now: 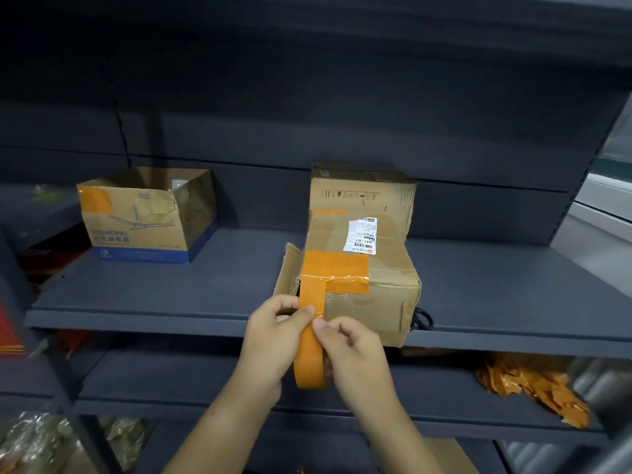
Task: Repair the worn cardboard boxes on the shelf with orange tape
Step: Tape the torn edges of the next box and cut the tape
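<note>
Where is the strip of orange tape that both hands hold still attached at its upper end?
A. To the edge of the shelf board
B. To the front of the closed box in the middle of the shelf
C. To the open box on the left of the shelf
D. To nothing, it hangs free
B: the strip runs from the tape roll, held by the left hand and right hand, up onto the closed box.

Dim overall; upper shelving falls into near-black shadow. Brighter daylight enters at the far right edge. Orange tape (309, 357) shows glossy highlights near the box (362, 268) edge. Wide-angle bowing bends the shelf (171, 292) lines; corners and lower edge are smeared, soft.
</note>
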`<action>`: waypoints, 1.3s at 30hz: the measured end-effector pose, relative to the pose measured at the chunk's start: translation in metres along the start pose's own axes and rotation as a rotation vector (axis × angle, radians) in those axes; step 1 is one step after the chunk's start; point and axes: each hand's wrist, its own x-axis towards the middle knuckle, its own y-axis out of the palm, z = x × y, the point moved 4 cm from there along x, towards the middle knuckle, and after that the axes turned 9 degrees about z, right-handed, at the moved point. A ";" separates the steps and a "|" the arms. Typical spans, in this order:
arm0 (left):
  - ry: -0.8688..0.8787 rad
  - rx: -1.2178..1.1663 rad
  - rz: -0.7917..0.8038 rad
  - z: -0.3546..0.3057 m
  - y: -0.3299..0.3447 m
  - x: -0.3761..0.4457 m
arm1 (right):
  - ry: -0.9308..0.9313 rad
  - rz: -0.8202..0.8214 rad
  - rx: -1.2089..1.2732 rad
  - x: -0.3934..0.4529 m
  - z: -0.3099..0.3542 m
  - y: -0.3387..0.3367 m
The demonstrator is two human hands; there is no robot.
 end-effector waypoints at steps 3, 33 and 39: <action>-0.088 -0.118 0.002 0.006 0.002 -0.002 | -0.061 -0.172 -0.056 -0.002 0.007 -0.044; -0.051 -0.130 -0.148 0.012 0.017 -0.001 | 0.476 -0.026 -0.664 0.051 0.006 -0.193; -0.046 -0.133 -0.149 0.012 0.017 -0.001 | 0.070 -0.040 -0.320 0.027 0.042 -0.219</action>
